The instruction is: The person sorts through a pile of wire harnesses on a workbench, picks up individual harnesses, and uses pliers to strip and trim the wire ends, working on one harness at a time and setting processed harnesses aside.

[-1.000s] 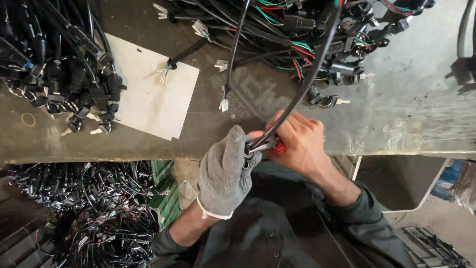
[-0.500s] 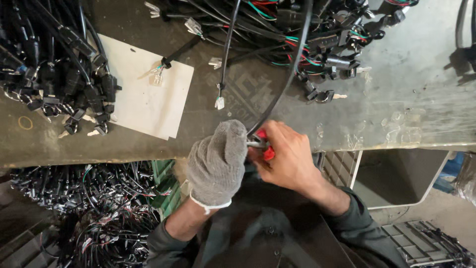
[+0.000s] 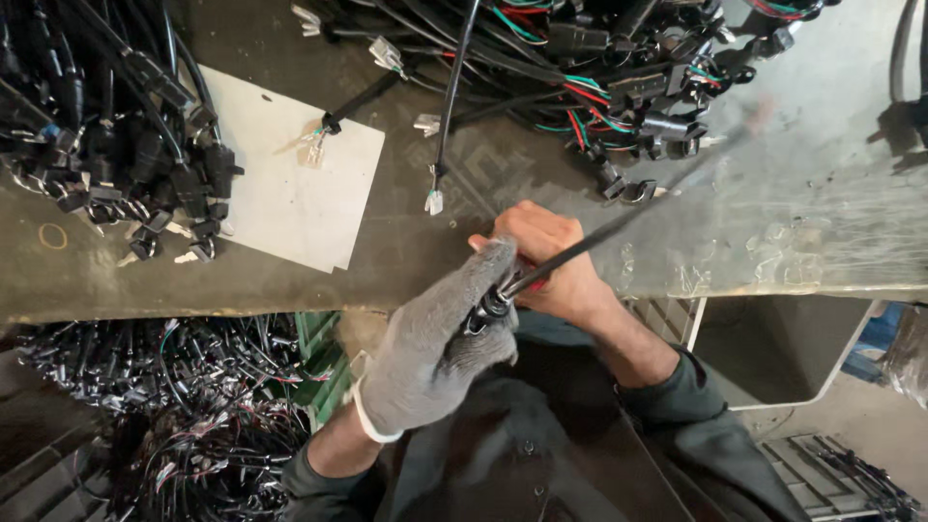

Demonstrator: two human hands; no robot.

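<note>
- Head view, looking down at bench edge.
- Left hand (image 3: 435, 348), in grey knit glove, closed round end of black cable (image 3: 619, 224); glove fingers curled over dark fitting at cable end.
- Right hand (image 3: 546, 261), bare, just behind left and touching it; fingers curled shut, a sliver of red tool handle (image 3: 535, 286) showing beneath; cannot tell whether cable also gripped.
- Cable running up and right from hands, blurred, across grey bench (image 3: 822, 222) toward wiring heap.
- Heap of black harnesses with red and green wires (image 3: 599, 58) at top centre.
- Second heap of black connectors (image 3: 106, 126) at top left, beside white sheet (image 3: 285, 203) lying flat.
- More wire bundles (image 3: 164, 406) below bench at lower left.
</note>
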